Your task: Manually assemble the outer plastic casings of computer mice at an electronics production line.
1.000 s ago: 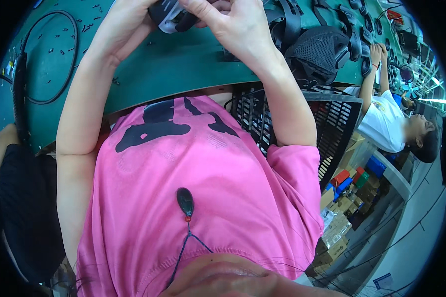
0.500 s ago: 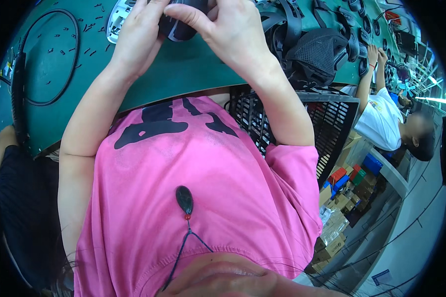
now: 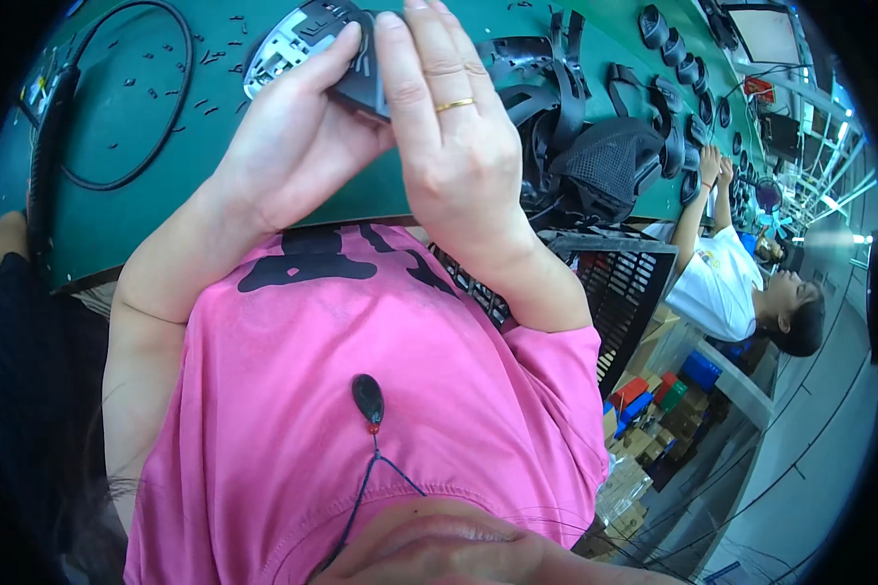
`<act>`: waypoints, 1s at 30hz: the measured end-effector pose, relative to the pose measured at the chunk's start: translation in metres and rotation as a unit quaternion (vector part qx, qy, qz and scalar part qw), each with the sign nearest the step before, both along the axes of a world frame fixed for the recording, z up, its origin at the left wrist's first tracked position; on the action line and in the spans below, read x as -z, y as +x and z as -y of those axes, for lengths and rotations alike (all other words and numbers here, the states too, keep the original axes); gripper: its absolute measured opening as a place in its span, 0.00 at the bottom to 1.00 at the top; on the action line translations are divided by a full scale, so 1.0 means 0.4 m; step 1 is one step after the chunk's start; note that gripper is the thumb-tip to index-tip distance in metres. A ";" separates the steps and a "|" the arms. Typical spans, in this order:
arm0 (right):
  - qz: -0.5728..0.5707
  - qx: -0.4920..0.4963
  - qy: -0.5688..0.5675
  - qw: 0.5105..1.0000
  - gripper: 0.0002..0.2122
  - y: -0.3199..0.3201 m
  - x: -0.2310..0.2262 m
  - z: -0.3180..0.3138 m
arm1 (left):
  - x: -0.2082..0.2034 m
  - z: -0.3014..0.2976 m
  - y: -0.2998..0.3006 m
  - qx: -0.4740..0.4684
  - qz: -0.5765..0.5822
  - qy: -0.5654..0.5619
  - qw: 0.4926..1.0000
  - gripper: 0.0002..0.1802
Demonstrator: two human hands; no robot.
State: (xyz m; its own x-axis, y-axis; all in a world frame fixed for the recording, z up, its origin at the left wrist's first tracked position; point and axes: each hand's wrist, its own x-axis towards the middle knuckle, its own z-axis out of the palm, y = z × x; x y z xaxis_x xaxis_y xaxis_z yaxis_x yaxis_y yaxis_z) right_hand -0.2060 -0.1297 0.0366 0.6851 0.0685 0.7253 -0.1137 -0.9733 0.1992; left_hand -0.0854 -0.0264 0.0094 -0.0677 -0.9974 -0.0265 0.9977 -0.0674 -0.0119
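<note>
A rounded device of black and pale grey plastic [image 3: 307, 34] is held over the green table [image 3: 205, 146], at the top of the view. It is gripped by the left hand [image 3: 293, 146], the thumb laid across its upper face. Over its right side the right hand [image 3: 458, 136] is laid with straight, close-set fingers; whether anything is pinched beneath them cannot be told. The step in hand is judged to be two-handed steadying or pressing of the device. For the next move, a firm left hold and careful placing of the right fingers seem called for. Small black pieces [image 3: 211, 111] are scattered to the left.
</note>
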 end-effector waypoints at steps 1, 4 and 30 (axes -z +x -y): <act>0.025 -0.009 -0.041 0.999 0.19 0.007 0.007 0.016 | -0.014 -0.004 -0.003 -0.003 0.011 0.006 1.000 0.19; 0.080 -0.065 -0.120 0.987 0.18 0.022 0.022 0.070 | -0.046 -0.009 -0.001 -0.045 0.057 0.058 0.996 0.19; -0.051 -0.046 0.152 0.986 0.22 0.107 -0.070 0.128 | -0.022 0.014 0.167 -0.216 0.462 0.128 0.850 0.28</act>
